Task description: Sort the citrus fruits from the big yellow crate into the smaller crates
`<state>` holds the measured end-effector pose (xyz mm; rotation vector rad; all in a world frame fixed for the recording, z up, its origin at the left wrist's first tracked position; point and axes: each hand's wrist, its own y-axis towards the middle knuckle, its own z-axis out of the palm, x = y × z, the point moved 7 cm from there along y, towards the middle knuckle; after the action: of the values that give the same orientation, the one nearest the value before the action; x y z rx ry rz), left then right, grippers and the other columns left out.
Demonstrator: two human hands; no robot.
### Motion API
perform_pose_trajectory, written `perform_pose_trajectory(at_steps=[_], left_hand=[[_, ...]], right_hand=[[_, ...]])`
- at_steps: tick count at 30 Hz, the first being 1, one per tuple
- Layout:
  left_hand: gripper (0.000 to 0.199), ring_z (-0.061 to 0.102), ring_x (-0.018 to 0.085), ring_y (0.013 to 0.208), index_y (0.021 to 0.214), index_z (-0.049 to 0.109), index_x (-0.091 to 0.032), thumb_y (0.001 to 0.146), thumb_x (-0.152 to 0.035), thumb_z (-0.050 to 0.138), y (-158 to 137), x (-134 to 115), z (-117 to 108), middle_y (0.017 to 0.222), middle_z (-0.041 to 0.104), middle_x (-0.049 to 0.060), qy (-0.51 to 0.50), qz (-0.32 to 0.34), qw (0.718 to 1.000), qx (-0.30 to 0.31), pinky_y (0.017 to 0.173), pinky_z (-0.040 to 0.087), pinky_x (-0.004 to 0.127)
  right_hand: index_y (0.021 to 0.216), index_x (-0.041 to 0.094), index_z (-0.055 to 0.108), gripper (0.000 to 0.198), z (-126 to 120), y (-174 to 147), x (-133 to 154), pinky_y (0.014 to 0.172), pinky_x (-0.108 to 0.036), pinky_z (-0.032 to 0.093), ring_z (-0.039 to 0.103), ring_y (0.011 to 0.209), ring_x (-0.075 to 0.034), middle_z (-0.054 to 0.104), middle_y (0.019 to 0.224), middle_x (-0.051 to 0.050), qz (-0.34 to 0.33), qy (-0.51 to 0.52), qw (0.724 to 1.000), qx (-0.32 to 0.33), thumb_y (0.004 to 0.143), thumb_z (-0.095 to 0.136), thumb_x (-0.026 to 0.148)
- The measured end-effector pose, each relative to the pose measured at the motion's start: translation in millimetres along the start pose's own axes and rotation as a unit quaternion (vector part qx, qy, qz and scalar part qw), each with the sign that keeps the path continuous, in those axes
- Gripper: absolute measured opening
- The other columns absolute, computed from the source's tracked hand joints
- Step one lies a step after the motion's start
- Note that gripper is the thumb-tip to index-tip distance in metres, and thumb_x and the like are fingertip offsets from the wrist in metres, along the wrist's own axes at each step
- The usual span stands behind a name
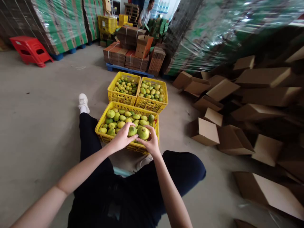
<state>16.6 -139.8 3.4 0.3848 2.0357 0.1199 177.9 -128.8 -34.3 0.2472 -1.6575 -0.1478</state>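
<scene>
Over the near edge of a yellow plastic crate, both my hands hold fruit side by side. My left hand is closed round a green lemon, thumb below and fingers above. Pinched between thumb and fingers of my right hand is a rounder yellow-green lemon. The two lemons are close together; whether they touch is unclear. Many green and yellow lemons fill the crate beneath.
Two more lemon crates, a left one and a right one, adjoin behind. Cardboard boxes lie heaped at right. Flattened cartons sit on a blue pallet. A red stool stands at left; a person is behind.
</scene>
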Motion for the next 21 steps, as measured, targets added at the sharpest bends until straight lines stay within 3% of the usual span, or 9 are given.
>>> perform_pose_trajectory(at_steps=[3,10,13,16,19,21], left_hand=[[0.033,0.062,0.025,0.113,0.108,0.049,-0.021,0.082,-0.025,0.069,9.1,-8.8,0.0,0.115,0.063,0.009,0.004,-0.023,1.0,0.015,0.102,0.048,0.042],[0.045,0.06,0.026,0.116,0.112,0.046,-0.026,0.077,-0.033,0.074,47.4,-12.9,-7.4,0.12,0.06,0.01,-0.043,0.014,0.998,0.037,0.103,0.046,0.041],[0.05,0.059,0.026,0.116,0.11,0.044,-0.025,0.072,-0.031,0.075,65.8,2.5,-15.9,0.117,0.058,0.011,-0.06,0.051,0.996,0.032,0.103,0.046,0.039],[0.053,0.06,0.026,0.11,0.108,0.046,-0.023,0.065,-0.029,0.077,86.1,28.8,-22.8,0.114,0.057,0.012,-0.074,0.04,0.996,0.036,0.098,0.05,0.038],[0.053,0.063,0.024,0.101,0.106,0.049,-0.024,0.064,-0.035,0.081,106.2,55.7,-22.4,0.107,0.06,0.009,-0.137,-0.025,0.989,0.058,0.091,0.054,0.036],[0.052,0.065,0.022,0.093,0.107,0.051,-0.025,0.067,-0.042,0.081,115.1,71.1,-15.0,0.103,0.062,0.007,-0.231,-0.105,0.964,0.083,0.083,0.056,0.037]], right_hand=[[0.111,0.027,0.057,0.066,-6.0,7.3,9.6,0.081,-0.035,0.056,0.064,0.091,-0.021,0.063,0.109,-0.003,-0.001,0.009,1.0,0.01,0.056,0.092,0.041],[0.105,0.029,0.061,0.06,-16.4,41.8,33.5,0.087,-0.038,0.055,0.063,0.096,-0.023,0.065,0.106,-0.001,-0.03,0.04,0.999,0.02,0.054,0.092,0.036],[0.106,0.029,0.063,0.063,-14.4,63.8,32.8,0.092,-0.041,0.054,0.062,0.101,-0.024,0.064,0.11,-0.002,-0.035,0.031,0.998,0.032,0.051,0.093,0.034],[0.106,0.027,0.063,0.066,-8.0,88.9,24.0,0.093,-0.04,0.053,0.063,0.1,-0.024,0.065,0.108,-0.002,-0.025,0.022,0.998,0.056,0.048,0.094,0.032],[0.105,0.025,0.063,0.065,-2.9,111.0,7.7,0.09,-0.038,0.054,0.064,0.097,-0.023,0.067,0.105,-0.002,0.001,0.035,0.997,0.069,0.049,0.094,0.033],[0.103,0.025,0.063,0.061,-3.2,120.5,-7.3,0.088,-0.038,0.055,0.065,0.095,-0.023,0.068,0.103,-0.002,0.03,0.056,0.996,0.055,0.051,0.093,0.036]])
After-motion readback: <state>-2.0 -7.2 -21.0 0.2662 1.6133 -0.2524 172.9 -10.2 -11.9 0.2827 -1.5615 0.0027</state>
